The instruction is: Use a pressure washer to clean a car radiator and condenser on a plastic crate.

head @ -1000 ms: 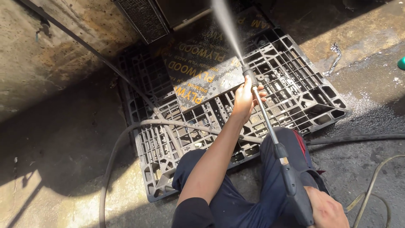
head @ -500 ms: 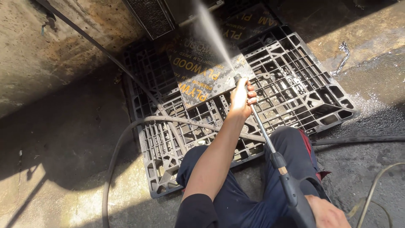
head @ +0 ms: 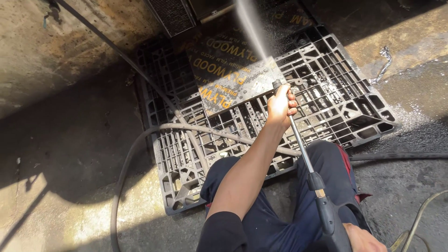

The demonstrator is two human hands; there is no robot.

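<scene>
Spray lance swung slightly since the earlier frame: nozzle end now aimed further up and left, water jet leaving toward the top edge at a steeper angle; view shifted so that the pallet sits further right. Left hand extended forward on a nearly straight arm, forearm bare, dark sleeve at the shoulder; fingers wrapped fully round the metal tube just behind the nozzle. Right hand low at the bottom edge, drawn in near the body, at the black gun grip; fingers mostly out of view, so grip state cannot be told. Lance held above the knees, running diagonally from lower right up to the left hand, clear of the ground. Count: one lance, one water jet, one black plastic pallet flat on the wet concrete floor, one dark plywood sheet lying across the pallet's upper part, directly ahead of the nozzle. Two hoses counted: one grey hose looping over the pallet and down the floor at left, one thinner pale hose at lower right. Two knees in dark blue trousers below the lance.
</scene>
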